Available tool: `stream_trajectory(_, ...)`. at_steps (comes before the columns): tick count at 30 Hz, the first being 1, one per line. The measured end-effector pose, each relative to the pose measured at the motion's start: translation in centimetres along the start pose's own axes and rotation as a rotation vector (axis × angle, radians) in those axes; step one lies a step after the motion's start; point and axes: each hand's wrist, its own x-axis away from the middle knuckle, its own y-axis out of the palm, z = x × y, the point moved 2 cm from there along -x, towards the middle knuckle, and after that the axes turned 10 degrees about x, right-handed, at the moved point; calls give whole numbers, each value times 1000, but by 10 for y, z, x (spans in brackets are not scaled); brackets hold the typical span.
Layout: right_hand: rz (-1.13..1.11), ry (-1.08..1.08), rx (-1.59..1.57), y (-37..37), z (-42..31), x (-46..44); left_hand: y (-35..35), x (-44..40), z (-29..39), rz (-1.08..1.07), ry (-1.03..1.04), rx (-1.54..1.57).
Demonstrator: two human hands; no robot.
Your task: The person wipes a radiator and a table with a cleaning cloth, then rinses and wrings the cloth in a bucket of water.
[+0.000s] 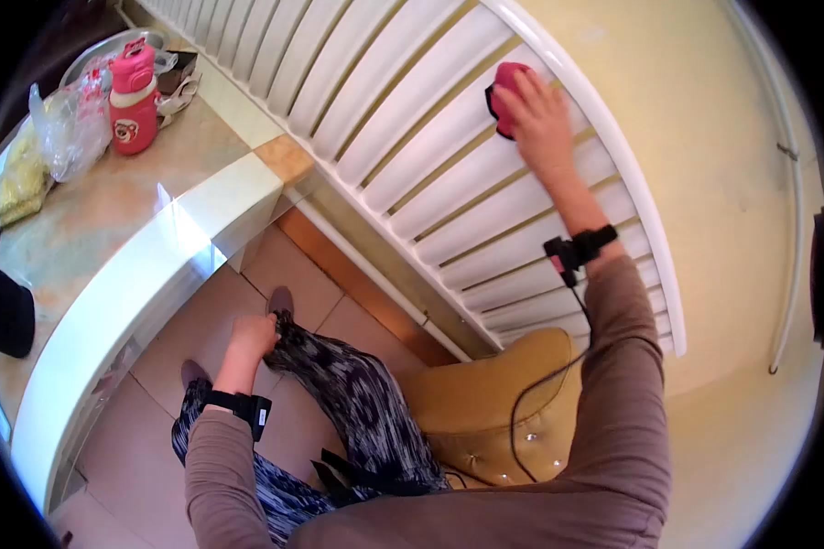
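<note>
My right hand (pixel 542 119) presses a red cloth (pixel 507 84) with a black edge against the slats of a white radiator (pixel 449 137), near its top rail. The palm and fingers cover part of the cloth. A black strap with a cable circles my right wrist. My left hand (pixel 253 337) hangs low above the tiled floor, beside my leg in patterned trousers (pixel 357 393). Its fingers are curled in, with nothing visible in them. Another black strap is on that wrist.
On the marbled counter (pixel 146 197) to the left stand a pink bottle (pixel 134 101), plastic bags (pixel 69 133) and a metal bowl (pixel 110 46). Its curved white edge (pixel 110 302) borders the floor. A mustard tufted chair (pixel 485 403) stands below the radiator. A thin pipe (pixel 792 229) runs along the wall.
</note>
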Motion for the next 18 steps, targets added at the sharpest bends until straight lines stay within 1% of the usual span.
stream_trajectory(1,-3,-20,-14,21,-16,6,-4,4,2,9,2,-6)
stream_trajectory(3,-78,-126,-108,59,-47,26,-13,11,4,26,-3,-10)
stream_trajectory(4,-175,-166,-155,65,-71,31,-17,14,5,19,-7,-11)
stream_trajectory(8,-335,-308,-255,112,-162,82,-21,21,3,41,-32,4)
stream_trajectory(10,-405,-388,-257,122,-197,97,-16,20,-2,53,-47,-3)
stream_trajectory(11,-395,-393,-258,126,-204,101,-14,19,-5,50,-50,-12)
stream_trajectory(13,-492,-399,-425,132,-215,110,-11,18,-8,67,-48,13)
stream_trajectory(14,-565,-450,-457,141,-213,117,-9,18,-9,79,-39,31)
stream_trajectory(15,-572,-453,-462,136,-203,112,-8,18,-8,71,-39,35)
stream_trajectory(17,-810,-457,-414,111,-166,91,-12,14,-6,37,-45,25)
stream_trajectory(18,-658,-426,-430,96,-142,81,-11,13,-7,28,-44,28)
